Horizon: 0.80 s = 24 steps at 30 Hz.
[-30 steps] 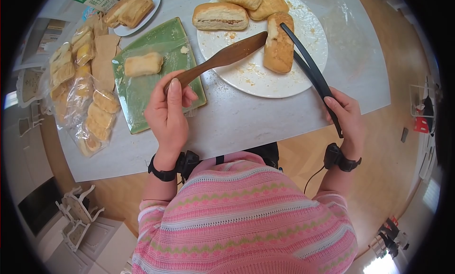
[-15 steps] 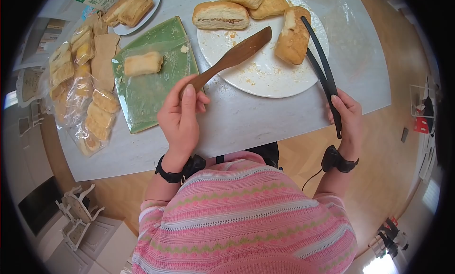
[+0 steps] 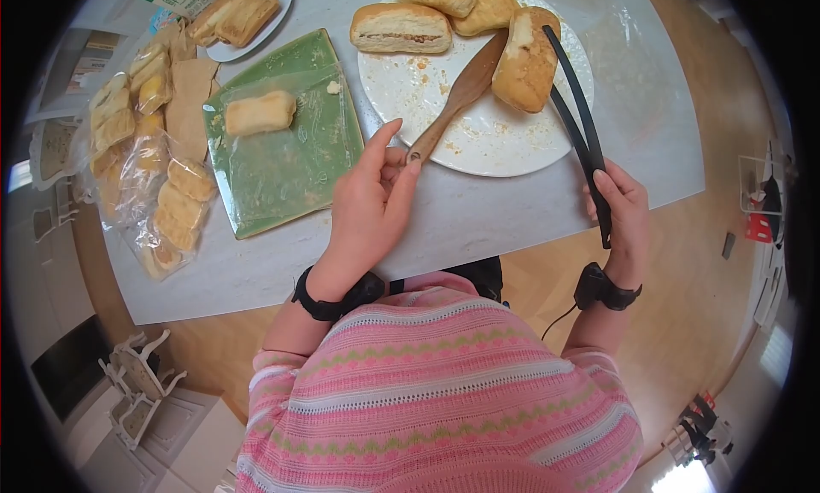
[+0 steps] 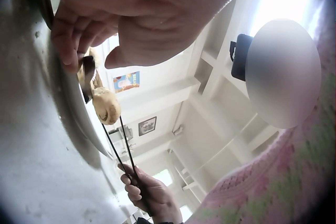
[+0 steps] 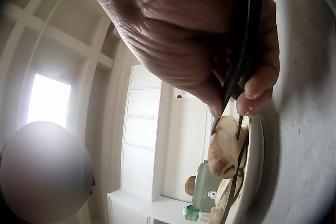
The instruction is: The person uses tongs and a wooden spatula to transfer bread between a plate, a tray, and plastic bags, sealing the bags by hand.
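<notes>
The wooden spatula (image 3: 468,83) lies across the white plate's near edge, its blade tip beside a browned bread roll (image 3: 525,59). My left hand (image 3: 367,211) is at the handle's end, index finger extended; in the left wrist view a gap shows between thumb and fingers, around the dark handle end (image 4: 88,71). My right hand (image 3: 622,210) holds black tongs (image 3: 582,134) by their near part. One tong arm overlaps the roll's right side; the other runs to its lower edge. The right wrist view shows the roll (image 5: 224,148) at the tong tips.
Several breads lie at the back of the white plate (image 3: 461,156). Left of it, a green square plate (image 3: 290,181) holds a pale roll (image 3: 260,113) on plastic film. Bagged breads (image 3: 181,207) lie farther left, with another plate of bread (image 3: 235,15) and a carton behind.
The spatula has gone from raised in my left hand to resting on the white plate, and my left hand has moved right with loosened fingers. The tongs and roll shifted right, then stayed nearly still.
</notes>
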Motion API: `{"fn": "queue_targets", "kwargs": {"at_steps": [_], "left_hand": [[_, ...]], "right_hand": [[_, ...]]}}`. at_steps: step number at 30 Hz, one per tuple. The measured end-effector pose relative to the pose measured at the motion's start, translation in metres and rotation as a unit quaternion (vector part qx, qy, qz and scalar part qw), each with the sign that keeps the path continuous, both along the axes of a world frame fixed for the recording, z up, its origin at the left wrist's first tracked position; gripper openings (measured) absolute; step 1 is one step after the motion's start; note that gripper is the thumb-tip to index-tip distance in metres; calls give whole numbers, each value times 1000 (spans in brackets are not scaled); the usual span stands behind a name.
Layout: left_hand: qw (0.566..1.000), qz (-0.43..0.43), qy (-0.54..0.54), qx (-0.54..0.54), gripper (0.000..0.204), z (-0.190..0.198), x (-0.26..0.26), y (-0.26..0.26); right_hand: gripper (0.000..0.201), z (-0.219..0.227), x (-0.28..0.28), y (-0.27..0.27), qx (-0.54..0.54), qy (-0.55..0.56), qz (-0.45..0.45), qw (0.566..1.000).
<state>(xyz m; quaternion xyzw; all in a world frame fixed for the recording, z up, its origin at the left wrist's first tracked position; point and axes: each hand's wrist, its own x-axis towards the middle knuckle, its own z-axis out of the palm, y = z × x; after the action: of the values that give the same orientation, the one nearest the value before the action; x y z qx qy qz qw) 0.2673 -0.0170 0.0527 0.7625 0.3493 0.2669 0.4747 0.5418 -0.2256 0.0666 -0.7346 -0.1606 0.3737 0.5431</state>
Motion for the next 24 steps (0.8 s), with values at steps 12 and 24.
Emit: {"fn": "queue_targets", "kwargs": {"at_steps": [12,24], "left_hand": [[998,-29,-6,-50,54,-5,4,-2],[998,-46,16,-38,54,0,6,-3]], "right_hand": [[36,-2,-1,2,9,6,-4,1000],[36,-4,-4,6,30,32,-15,999]]}}
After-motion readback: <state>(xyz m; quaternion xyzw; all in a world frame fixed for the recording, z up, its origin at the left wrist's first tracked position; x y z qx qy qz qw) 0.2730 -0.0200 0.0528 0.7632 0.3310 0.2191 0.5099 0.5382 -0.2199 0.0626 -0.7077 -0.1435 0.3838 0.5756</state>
